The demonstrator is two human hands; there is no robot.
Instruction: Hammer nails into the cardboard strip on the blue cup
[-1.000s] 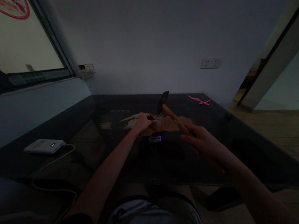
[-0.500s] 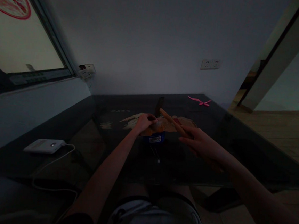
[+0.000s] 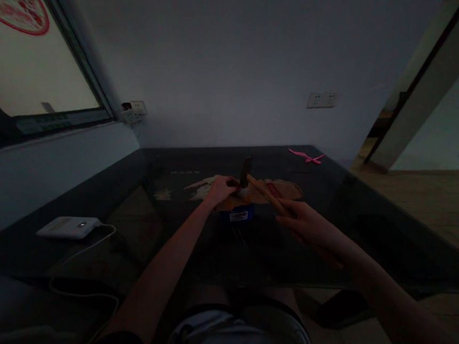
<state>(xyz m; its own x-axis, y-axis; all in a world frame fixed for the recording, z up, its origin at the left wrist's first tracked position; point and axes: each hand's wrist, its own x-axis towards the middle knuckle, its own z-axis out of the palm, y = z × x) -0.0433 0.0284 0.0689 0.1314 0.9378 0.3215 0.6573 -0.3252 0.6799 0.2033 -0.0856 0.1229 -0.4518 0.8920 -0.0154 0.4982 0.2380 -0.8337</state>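
My right hand (image 3: 300, 217) grips the wooden handle of a hammer (image 3: 266, 190). Its dark metal head is upright just right of my left fingertips, low over a brown piece of torn cardboard (image 3: 286, 190). My left hand (image 3: 220, 190) rests on the cardboard with thumb and finger closed in a pinch. Whatever is between those fingertips is too small and dark to make out. Under the cardboard sits a blue box (image 3: 239, 216) with a white label. In front of the box lie thin metal pieces (image 3: 238, 234), perhaps nails.
On the dark glossy table (image 3: 190, 249), a white power bank (image 3: 67, 227) with a white cable lies at left. A pink ribbon-like thing (image 3: 306, 156) is near the back right edge. Behind the table stands a wall with a socket plate (image 3: 321, 100).
The hammer head has come down a little, closer to my left fingertips and the cardboard. My left hand keeps its pinch in about the same place.
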